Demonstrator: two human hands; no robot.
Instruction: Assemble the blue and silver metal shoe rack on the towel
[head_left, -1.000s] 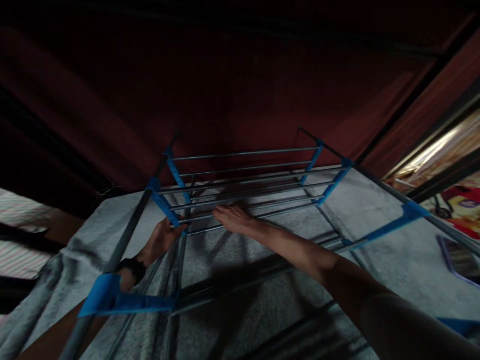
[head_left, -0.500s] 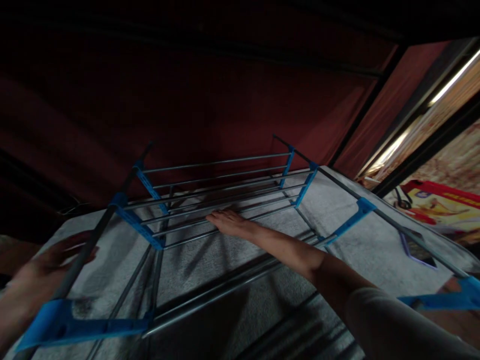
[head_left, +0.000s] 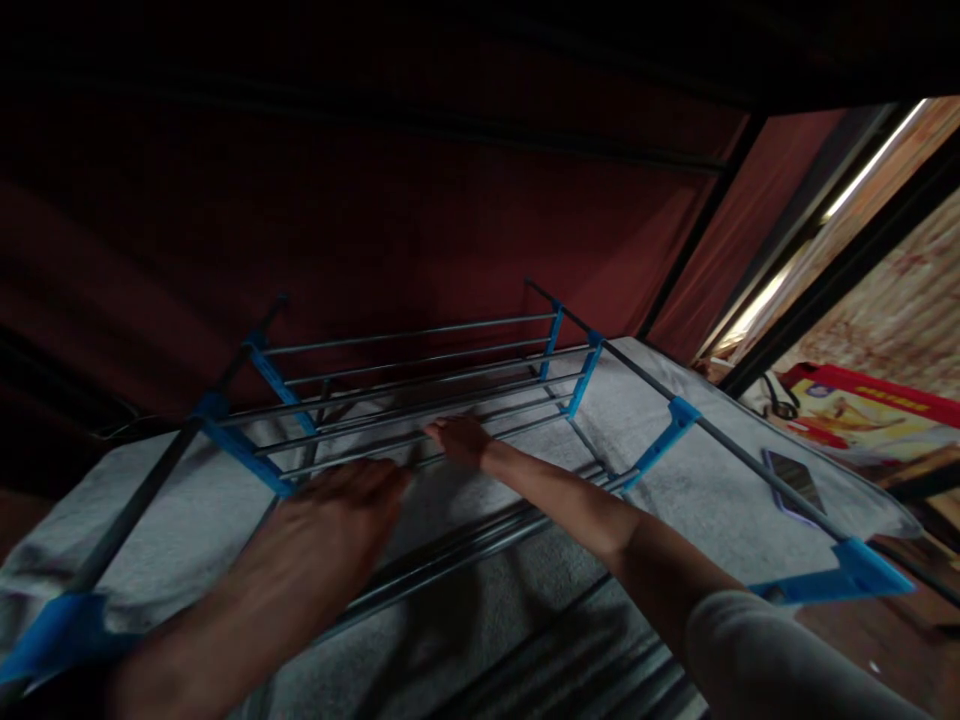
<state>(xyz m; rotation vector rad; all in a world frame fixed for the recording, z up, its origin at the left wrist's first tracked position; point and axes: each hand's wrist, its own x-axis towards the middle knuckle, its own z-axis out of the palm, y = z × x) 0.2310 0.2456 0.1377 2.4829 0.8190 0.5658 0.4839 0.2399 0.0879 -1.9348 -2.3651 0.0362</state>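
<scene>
The right fingers [head_left: 442, 432] are bent in at the thin rods [head_left: 412, 333] of the rack [head_left: 420, 379], seemingly against one; from here I can't tell whether they close round it. Biggest of all is the dark red wall [head_left: 420, 220] standing behind everything. In front of it spreads a grey cloth [head_left: 712, 480], rumpled toward the left, and the rack rests on it. Two long poles [head_left: 142, 500] run from the near side toward the wall, fitted with blue brackets [head_left: 246, 455], and the rods stretch across between the two sides. Off to the right, past the cloth's edge, there's a red-and-yellow box [head_left: 870, 410]; what it holds I can't make out. A phone [head_left: 796, 482] lies on the cloth by the right-hand pole, and a black cord [head_left: 784, 400] loops beside the box. As for the left fingers [head_left: 386, 478], they're blurred, close together and curved downward over the near part of the rack; whether they touch or hold a rod, I can't say. The left hand [head_left: 337, 515] is nearer the wearer than the right hand [head_left: 463, 442].
</scene>
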